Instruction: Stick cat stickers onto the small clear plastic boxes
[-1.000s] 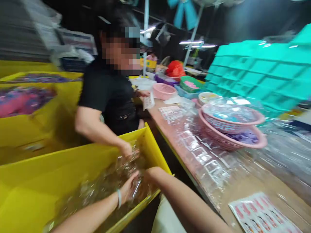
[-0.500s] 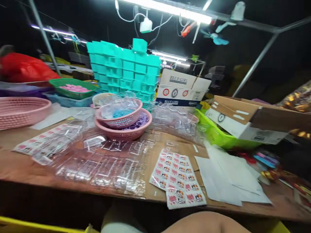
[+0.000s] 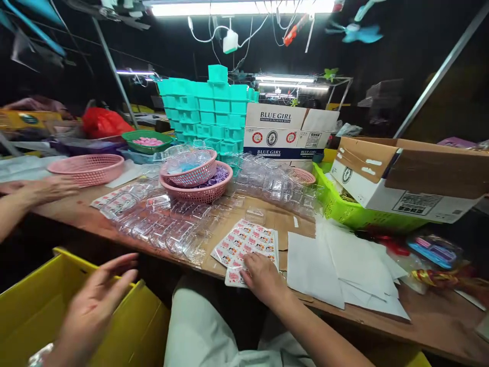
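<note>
Resting on printed sheets (image 3: 247,239) on the worktop (image 3: 439,316), the right hand (image 3: 263,278) keeps thumb and fingers slightly apart; the left hand (image 3: 93,303), spread, is by the yellow bin (image 3: 148,312). The lower pink basket (image 3: 191,195) holds purple pieces (image 3: 216,178), the upper basket (image 3: 194,176) clear plastic (image 3: 191,160), the green basket (image 3: 158,148) pink pieces (image 3: 148,141).

Sticker sheets (image 3: 250,239) left of papers (image 3: 355,265)

"BLUE GIRL" on white carton (image 3: 282,122)
</note>
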Available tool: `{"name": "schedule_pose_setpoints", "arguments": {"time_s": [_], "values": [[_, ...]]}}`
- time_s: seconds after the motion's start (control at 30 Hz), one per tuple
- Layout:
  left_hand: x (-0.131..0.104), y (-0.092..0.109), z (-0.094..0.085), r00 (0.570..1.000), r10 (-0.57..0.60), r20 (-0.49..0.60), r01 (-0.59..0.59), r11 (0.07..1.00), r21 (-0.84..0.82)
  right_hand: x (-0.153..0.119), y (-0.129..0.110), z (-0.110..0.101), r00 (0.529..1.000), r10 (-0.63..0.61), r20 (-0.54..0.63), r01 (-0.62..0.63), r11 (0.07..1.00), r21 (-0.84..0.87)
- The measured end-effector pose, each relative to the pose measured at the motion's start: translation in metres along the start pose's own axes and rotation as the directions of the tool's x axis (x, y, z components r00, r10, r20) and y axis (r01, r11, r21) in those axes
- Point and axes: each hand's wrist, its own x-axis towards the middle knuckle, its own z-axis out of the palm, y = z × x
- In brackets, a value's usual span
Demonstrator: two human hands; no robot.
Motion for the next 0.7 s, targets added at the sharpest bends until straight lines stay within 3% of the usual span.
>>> {"name": "schedule_pose_setpoints", "arguments": {"time_s": [0.03, 0.1, 0.17, 0.23, 0.33, 0.43, 0.6, 0.7], "values": [[-0.011, 0.004, 0.022, 0.992, -0.003, 0.123, 0.014, 0.995, -0.094, -0.002, 0.003, -0.001, 1.0, -0.022, 0.012, 0.022, 1.0, 0.001], [-0.026, 0.006, 0.07, 0.931, -0.045, 0.361, 0.133, 0.966, -0.223, -0.008, 0.007, -0.005, 0.998, -0.063, 0.013, 0.062, 0.998, 0.007], [-0.031, 0.003, 0.112, 0.892, -0.145, 0.428, 0.265, 0.935, -0.235, -0.018, 0.013, -0.011, 0.993, -0.117, 0.023, 0.116, 0.993, 0.028], [-0.029, -0.002, 0.141, 0.873, -0.222, 0.435, 0.354, 0.901, -0.251, -0.031, 0.023, -0.018, 0.981, -0.193, 0.029, 0.19, 0.978, 0.083], [-0.019, -0.006, 0.157, 0.824, -0.261, 0.503, 0.445, 0.848, -0.288, -0.052, 0.038, -0.025, 0.959, -0.282, -0.014, 0.278, 0.937, 0.213], [-0.007, -0.006, 0.16, 0.77, -0.27, 0.577, 0.469, 0.853, -0.227, -0.063, 0.048, -0.025, 0.965, -0.26, -0.038, 0.259, 0.918, 0.301], [0.012, 0.014, 0.174, 0.79, -0.212, 0.575, 0.333, 0.936, -0.113, -0.051, 0.059, -0.018, 0.984, -0.178, -0.006, 0.175, 0.96, 0.221], [0.01, 0.033, 0.189, 0.775, -0.219, 0.592, 0.399, 0.897, -0.19, -0.04, 0.073, -0.021, 0.989, -0.141, 0.048, 0.128, 0.968, 0.215]]}}
